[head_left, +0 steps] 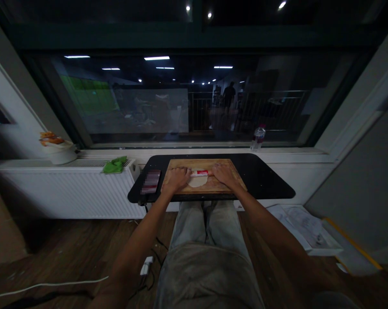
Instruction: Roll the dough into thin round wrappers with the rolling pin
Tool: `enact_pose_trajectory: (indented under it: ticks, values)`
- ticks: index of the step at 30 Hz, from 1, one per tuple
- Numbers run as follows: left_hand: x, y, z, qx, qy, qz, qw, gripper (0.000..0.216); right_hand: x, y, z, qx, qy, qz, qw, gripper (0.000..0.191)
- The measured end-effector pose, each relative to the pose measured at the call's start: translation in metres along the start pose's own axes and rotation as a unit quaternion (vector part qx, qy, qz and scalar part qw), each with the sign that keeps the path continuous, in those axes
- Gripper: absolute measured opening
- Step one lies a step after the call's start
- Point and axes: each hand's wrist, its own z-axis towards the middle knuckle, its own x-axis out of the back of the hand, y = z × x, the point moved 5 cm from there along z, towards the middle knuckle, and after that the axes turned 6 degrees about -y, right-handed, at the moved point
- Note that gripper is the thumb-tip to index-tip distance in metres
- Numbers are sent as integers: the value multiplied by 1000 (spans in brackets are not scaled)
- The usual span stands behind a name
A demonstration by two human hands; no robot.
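Note:
A rolling pin (199, 173) with a red and white label lies crosswise over a flat, pale piece of dough (198, 182). My left hand (177, 177) is closed over the pin's left end, and my right hand (224, 174) over its right end. Part of the dough shows on the near side of the pin, between my hands. Underneath is a wooden board (197, 164), placed on a small black table (266, 177) in front of my knees. My hands hide both ends of the pin.
A phone-like object (151, 182) lies left of the board. On the windowsill stands a plastic bottle (258, 137). A green cloth (114, 165) and a white container (59, 152) rest on the radiator (74, 189). Cables (49, 284) cross the floor; a white box (306, 227) sits at right.

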Motion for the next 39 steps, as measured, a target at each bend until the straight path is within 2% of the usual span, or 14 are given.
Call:
enact_pose_trajectory:
  ticks: [3, 6, 10, 17, 21, 30, 35, 39]
  values:
    - [0, -1, -4, 29, 16, -24, 999, 61, 2, -3, -14, -7, -18, -25, 1000, 46]
    - [0, 1, -6, 22, 34, -34, 999, 58, 4, -5, -29, -17, -23, -35, 999, 50]
    - [-6, -1, -5, 30, 43, -45, 998, 58, 4, -11, -52, -13, 8, -12, 1000, 50]
    - [-17, -1, 4, 6, 81, -61, 995, 48, -6, -25, -93, -60, 81, 58, 993, 54]
    - [-23, 0, 8, 9, 97, -63, 993, 50, -13, -34, -108, -53, 110, 66, 990, 58]
    - [-35, -7, 14, -28, 96, -84, 991, 50, -13, -29, -94, -33, 148, 70, 986, 59]
    - [-35, -13, 15, -37, 107, -98, 989, 48, -8, -24, -77, 2, 130, 43, 991, 54]
    - [-28, -12, 10, -21, 117, -86, 989, 51, -1, -19, -61, -2, 105, 18, 994, 55]
